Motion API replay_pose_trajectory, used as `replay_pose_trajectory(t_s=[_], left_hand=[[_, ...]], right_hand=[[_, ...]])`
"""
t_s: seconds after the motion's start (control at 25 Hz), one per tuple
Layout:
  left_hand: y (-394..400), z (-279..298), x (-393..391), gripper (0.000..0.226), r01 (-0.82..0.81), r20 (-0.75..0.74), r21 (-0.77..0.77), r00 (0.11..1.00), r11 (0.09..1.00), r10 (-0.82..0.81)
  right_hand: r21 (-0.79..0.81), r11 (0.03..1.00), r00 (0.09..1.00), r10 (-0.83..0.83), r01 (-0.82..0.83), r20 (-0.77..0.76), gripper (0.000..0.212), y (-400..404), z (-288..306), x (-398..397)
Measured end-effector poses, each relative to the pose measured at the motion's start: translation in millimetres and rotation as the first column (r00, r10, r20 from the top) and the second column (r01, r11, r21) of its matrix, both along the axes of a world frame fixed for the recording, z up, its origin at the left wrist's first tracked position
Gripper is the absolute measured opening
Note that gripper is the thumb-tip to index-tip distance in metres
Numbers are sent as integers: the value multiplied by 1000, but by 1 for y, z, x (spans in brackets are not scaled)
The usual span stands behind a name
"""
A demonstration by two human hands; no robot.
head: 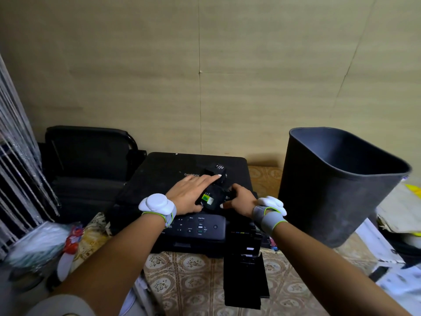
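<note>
While the green-labelled black plastic cartridge (210, 198) is clamped at its right by the curled right hand (242, 198), the straight-fingered left hand (189, 194) is laid at its left.

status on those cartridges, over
Left hand open, index fingertip on rear cartridge. Right hand grips green-label cartridge atop printer. Bin stands apart, right.

Observed tan wall (262, 65) filling the upper half, with a thin vertical seam (200, 106) near the centre. Noted grey string curtain (18, 160) hanging at far left, black chair (91, 151) against the wall beside it. Recorded bench (182, 283) covered in beige floral cloth. Logged dark bin (330, 197) at right, loose papers (396, 213) just beyond. Dim, yellowish light.
</note>
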State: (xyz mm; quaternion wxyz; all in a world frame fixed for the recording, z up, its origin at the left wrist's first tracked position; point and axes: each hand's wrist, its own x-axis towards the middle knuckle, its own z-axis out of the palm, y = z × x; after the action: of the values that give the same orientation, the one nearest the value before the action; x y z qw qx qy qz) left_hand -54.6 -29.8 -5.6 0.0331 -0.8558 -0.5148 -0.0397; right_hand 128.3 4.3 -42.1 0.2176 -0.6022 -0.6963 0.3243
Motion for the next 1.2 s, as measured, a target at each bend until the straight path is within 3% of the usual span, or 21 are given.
replay_pose_trajectory(t_s=[0.16, 0.36, 0.52, 0.64, 0.84, 1.08, 1.2], left_hand=[[2, -4, 1, 106, -45, 132, -110, 989, 993, 60], [9, -2, 9, 67, -144, 286, -184, 938, 972, 193], [19, -4, 21, 35, -79, 543, -437, 771, 896, 333], [22, -6, 27, 29, -32, 553, -520, 749, 853, 366], [23, -9, 29, 31, -12, 604, -504, 710, 864, 362], [23, -11, 30, 32, 56, 650, -479, 693, 876, 311], [22, -9, 32, 32, 77, 644, -496, 701, 865, 306]], right_hand=[[19, 1000, 1000, -10, 10, -24, 31, -7, 5, 12], [19, 999, 998, 41, -41, -56, 35, -11, 4, 24], [-1, 994, 992, 107, -108, -67, 34, -15, 5, 30], [-48, 994, 991, 95, -100, -97, 32, -17, 2, 36], [-134, 988, 969, 39, -73, -242, 34, -22, 0, 47], [-97, 992, 963, 57, -85, -262, 26, -25, -8, 44], [-97, 993, 967, 35, -61, -254, 35, -27, -9, 44]])
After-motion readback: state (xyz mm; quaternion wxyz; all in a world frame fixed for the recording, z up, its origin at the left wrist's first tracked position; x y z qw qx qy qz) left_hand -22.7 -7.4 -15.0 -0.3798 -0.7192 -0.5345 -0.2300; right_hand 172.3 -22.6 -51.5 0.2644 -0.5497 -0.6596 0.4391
